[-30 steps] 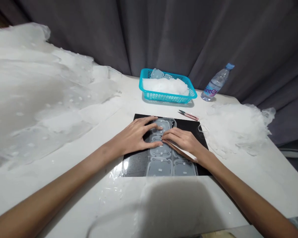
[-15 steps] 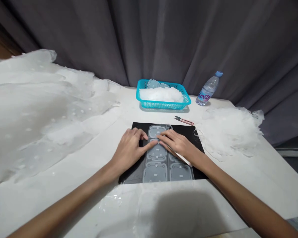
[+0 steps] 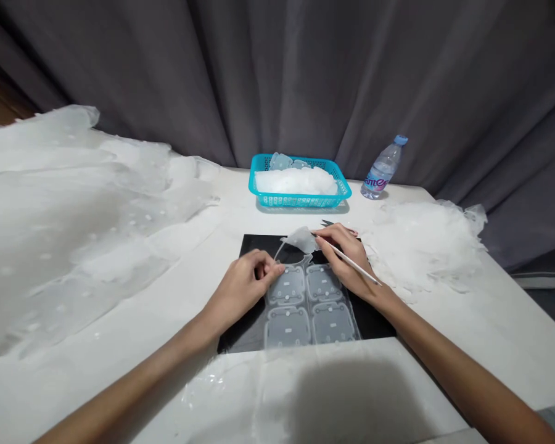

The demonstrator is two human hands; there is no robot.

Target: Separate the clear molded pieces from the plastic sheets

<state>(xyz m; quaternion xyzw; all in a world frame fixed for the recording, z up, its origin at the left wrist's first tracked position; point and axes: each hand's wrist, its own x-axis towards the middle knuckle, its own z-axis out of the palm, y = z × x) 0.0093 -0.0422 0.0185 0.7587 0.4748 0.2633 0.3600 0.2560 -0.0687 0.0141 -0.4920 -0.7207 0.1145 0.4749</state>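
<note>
A clear sheet of rounded, translucent silicone-like pieces (image 3: 287, 328) lies on a black board (image 3: 243, 330). At its far end one frosted piece (image 3: 300, 238) is lifted off the board, with a thin strip of the sheet curving below it. My left hand (image 3: 245, 283) is closed, thumb and fingers pinching the sheet's left edge. A slim white pen-like tool (image 3: 355, 265) with a dark tip slants through my right hand (image 3: 345, 253), which is closed round it. Those right fingertips are also at the lifted piece's right edge and seem to pinch it.
Behind the board stands a blue basket (image 3: 300, 200) holding a white pile. Thread snips (image 3: 328, 223) lie partly hidden behind my right hand. A water bottle (image 3: 383, 169) stands farther right. Heaps of translucent sheets (image 3: 74, 216) and scraps (image 3: 425, 243) flank the board on the white table.
My right hand has moved up and right, and the far piece has come up from the board with it. The white tool is now more exposed. My left hand stays at the sheet's left edge.
</note>
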